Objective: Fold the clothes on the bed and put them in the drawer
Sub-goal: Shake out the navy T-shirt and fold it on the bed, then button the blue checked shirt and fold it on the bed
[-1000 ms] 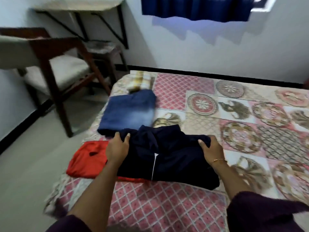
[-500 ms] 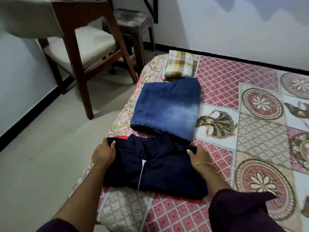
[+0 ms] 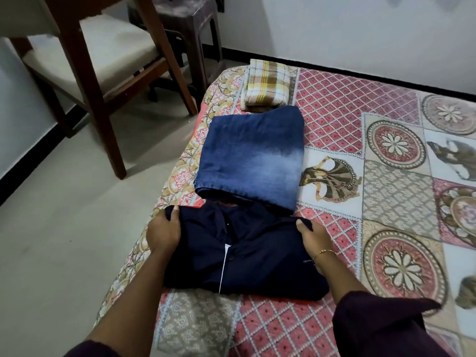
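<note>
A folded navy shirt (image 3: 255, 256) lies near the bed's left edge, over a red garment (image 3: 197, 206) of which only a thin strip shows. My left hand (image 3: 163, 231) grips the shirt's left side, thumb on top. My right hand (image 3: 313, 234) grips its right side, thumb on top, fingers under the cloth. Just beyond the shirt lie folded blue jeans (image 3: 251, 158), and past them a folded yellow checked cloth (image 3: 268, 85). No drawer is in view.
The patterned bedspread (image 3: 386, 176) stretches to the right and back to the white wall. A wooden chair (image 3: 92, 63) with a cream seat stands on the grey floor at the left, a dark plastic stool (image 3: 190, 24) behind it.
Both hands carried the navy shirt left and set it on top of the red garment, which is now almost covered. The view has dropped and come closer to the pile.
</note>
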Tool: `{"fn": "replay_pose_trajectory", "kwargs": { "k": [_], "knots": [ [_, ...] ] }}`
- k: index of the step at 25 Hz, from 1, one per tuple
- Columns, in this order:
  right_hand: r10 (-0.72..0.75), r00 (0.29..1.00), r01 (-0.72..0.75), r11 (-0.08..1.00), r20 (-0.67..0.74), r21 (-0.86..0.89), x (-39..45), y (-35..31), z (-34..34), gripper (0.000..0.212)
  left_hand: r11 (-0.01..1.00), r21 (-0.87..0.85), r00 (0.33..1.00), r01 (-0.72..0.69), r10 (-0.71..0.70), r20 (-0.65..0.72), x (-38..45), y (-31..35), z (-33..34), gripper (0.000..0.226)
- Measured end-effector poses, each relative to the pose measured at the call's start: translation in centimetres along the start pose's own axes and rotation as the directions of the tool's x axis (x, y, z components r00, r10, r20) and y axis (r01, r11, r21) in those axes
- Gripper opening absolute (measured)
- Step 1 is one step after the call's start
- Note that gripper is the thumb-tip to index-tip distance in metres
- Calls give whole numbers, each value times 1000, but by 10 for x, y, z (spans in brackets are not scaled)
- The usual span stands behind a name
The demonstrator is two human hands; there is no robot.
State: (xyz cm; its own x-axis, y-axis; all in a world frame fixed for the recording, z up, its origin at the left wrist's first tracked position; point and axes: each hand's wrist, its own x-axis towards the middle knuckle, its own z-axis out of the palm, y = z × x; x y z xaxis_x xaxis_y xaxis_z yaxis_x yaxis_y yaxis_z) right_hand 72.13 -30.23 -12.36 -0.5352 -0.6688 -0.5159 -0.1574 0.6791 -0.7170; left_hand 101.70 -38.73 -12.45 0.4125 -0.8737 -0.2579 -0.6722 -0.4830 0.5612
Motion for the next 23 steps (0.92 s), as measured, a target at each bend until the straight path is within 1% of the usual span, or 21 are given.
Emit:
{"fn": "replay_pose_trajectory", "kwargs": {
  "k": [2,4,6,8,10,12,14,15,16,17,18,20,21,23],
  "knots": [
    [5,995,-6,1000,-104,-7,-4,1,-6,40,992,-68,994,-106,104,-33,-1,15,3,36],
    [9,987,-16,999,-163,-43,-6,3,-13,48,990,-41,990,-137,138,13,4,30,9,37],
    [6,992,-23,991,-125,-130,-5,5,-16,53,990,55,987,-132,126,95,12,35,13,41],
    [20,996,-38,975,-83,-217,-3,7,-16,54,986,119,988,-114,99,122,16,33,17,43],
    [4,990,-43,960,-140,-276,-7,8,-16,52,977,176,992,-122,113,61,12,33,16,44],
    [-57,967,-42,924,-247,-379,-20,5,-19,52,950,227,974,-216,227,-22,-1,39,12,48],
    [-111,949,-50,870,-295,-490,-34,-5,-26,48,914,220,934,-341,357,-34,-17,54,6,49],
    [-147,944,-42,832,-294,-553,-44,-13,-31,46,889,200,906,-413,422,-6,-27,65,2,48],
    [-187,941,-27,789,-283,-614,-55,-24,-39,44,847,185,864,-498,502,27,-38,78,-4,46],
    [-233,936,-2,748,-266,-663,-66,-37,-48,44,788,183,807,-588,588,61,-50,93,-11,45],
    [-282,925,27,718,-256,-695,-79,-51,-59,45,714,197,738,-672,667,104,-63,109,-20,45],
    [-367,895,78,691,-256,-719,-108,-79,-83,46,536,257,588,-804,782,206,-96,142,-41,47],
    [-405,877,100,678,-257,-728,-120,-92,-96,46,449,284,517,-847,820,245,-110,157,-48,48],
    [-472,842,134,651,-260,-747,-143,-115,-119,46,321,312,413,-894,859,301,-138,186,-63,49]
  ]
}}
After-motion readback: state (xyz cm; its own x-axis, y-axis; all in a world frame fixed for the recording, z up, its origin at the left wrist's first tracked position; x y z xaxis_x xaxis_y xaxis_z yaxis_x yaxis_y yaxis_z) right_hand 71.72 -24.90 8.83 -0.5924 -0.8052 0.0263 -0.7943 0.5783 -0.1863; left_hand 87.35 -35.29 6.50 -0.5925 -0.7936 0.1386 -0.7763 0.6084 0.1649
